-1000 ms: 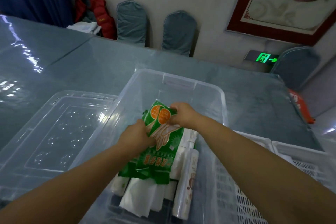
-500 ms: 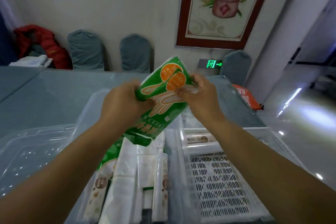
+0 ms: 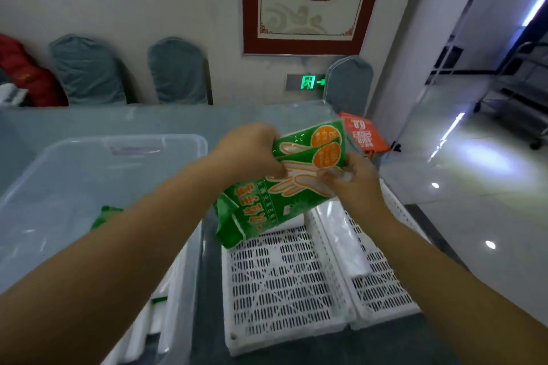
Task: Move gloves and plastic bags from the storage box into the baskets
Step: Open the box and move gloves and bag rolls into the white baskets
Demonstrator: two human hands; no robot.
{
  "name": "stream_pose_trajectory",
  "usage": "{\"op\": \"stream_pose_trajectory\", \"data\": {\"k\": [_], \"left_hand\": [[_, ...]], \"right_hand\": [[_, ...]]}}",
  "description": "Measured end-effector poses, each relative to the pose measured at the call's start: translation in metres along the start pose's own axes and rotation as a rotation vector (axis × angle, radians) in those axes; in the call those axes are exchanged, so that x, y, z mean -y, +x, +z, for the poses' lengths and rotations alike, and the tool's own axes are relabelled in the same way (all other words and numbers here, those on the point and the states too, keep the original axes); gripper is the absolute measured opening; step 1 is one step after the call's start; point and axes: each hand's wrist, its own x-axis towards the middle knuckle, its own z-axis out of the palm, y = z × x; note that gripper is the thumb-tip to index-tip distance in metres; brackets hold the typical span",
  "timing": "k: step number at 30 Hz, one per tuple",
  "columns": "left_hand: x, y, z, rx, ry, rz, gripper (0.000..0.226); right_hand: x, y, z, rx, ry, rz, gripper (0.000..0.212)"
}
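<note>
Both hands hold green glove packs (image 3: pixel 281 187) printed with orange circles and a glove picture, tilted in the air over the far end of the nearer white slotted basket (image 3: pixel 284 284). My left hand (image 3: pixel 252 148) grips their upper left edge; my right hand (image 3: pixel 350 181) pinches the right side. A second white basket (image 3: pixel 382 281) beside it on the right holds a roll of clear plastic bags (image 3: pixel 347 240). The clear storage box (image 3: pixel 124 148) stands to the left, with white bag rolls (image 3: pixel 157 323) and another green pack (image 3: pixel 108 213) inside, partly hidden by my left arm.
The boxes rest on a glossy grey table (image 3: pixel 207 121). An orange packet (image 3: pixel 363 133) lies at the table's far right corner. Grey covered chairs (image 3: pixel 178 71) line the wall behind. The shiny floor drops away to the right of the baskets.
The glove packs came up out of the storage box and travelled right, now over the baskets. My view swung right with them.
</note>
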Motion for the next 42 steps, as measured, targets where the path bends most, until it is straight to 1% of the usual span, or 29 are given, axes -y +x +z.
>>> {"op": "stream_pose_trajectory", "data": {"k": [2, 5, 8, 10, 12, 14, 15, 18, 21, 24, 26, 29, 33, 36, 39, 42], "left_hand": [[-0.008, 0.018, 0.033, 0.094, 0.073, -0.011, 0.033], [-0.006, 0.034, 0.080, 0.272, 0.132, -0.080, 0.028], [0.009, 0.035, 0.120, 0.401, 0.099, -0.195, 0.029], [0.019, 0.033, 0.142, 0.454, 0.042, -0.274, 0.026], [0.030, 0.029, 0.154, 0.492, -0.024, -0.330, 0.024], [0.040, 0.026, 0.162, 0.530, -0.104, -0.398, 0.022], [0.044, 0.024, 0.165, 0.548, -0.127, -0.421, 0.022], [0.056, 0.017, 0.168, 0.598, -0.159, -0.452, 0.025], [0.061, 0.014, 0.172, 0.680, -0.220, -0.464, 0.026], [0.057, 0.014, 0.190, 0.727, -0.195, -0.436, 0.024], [0.053, 0.014, 0.204, 0.701, -0.132, -0.382, 0.024], [0.053, 0.013, 0.220, 0.605, -0.056, -0.322, 0.026], [0.057, 0.003, 0.232, 0.355, 0.140, -0.231, 0.029], [0.057, -0.008, 0.237, 0.199, 0.210, -0.197, 0.030], [0.061, -0.018, 0.242, 0.102, 0.229, -0.190, 0.040], [0.062, -0.030, 0.248, 0.017, 0.233, -0.184, 0.058]], "right_hand": [[-0.036, -0.004, -0.015, 0.043, -0.062, 0.075, 0.018], [-0.088, -0.011, -0.025, 0.164, -0.175, 0.171, 0.016], [-0.125, -0.019, -0.026, 0.369, -0.204, 0.255, 0.015], [-0.140, -0.020, -0.026, 0.480, -0.149, 0.309, 0.022], [-0.146, -0.020, -0.025, 0.509, -0.096, 0.344, 0.031], [-0.151, -0.015, -0.022, 0.531, -0.053, 0.359, 0.036], [-0.152, -0.011, -0.021, 0.542, -0.030, 0.364, 0.036], [-0.154, -0.002, -0.017, 0.579, 0.029, 0.374, 0.024], [-0.159, 0.006, -0.010, 0.580, 0.013, 0.363, 0.019], [-0.164, 0.012, -0.003, 0.576, -0.021, 0.345, 0.018], [-0.166, 0.015, 0.001, 0.608, -0.070, 0.301, 0.018], [-0.167, 0.017, 0.010, 0.686, -0.155, 0.236, 0.010], [-0.171, 0.017, 0.024, 0.801, -0.221, 0.211, 0.013], [-0.176, 0.017, 0.032, 0.882, -0.394, 0.107, 0.012], [-0.180, 0.018, 0.040, 0.988, -0.549, 0.030, 0.018], [-0.182, 0.021, 0.049, 1.065, -0.669, -0.031, 0.015]]}}
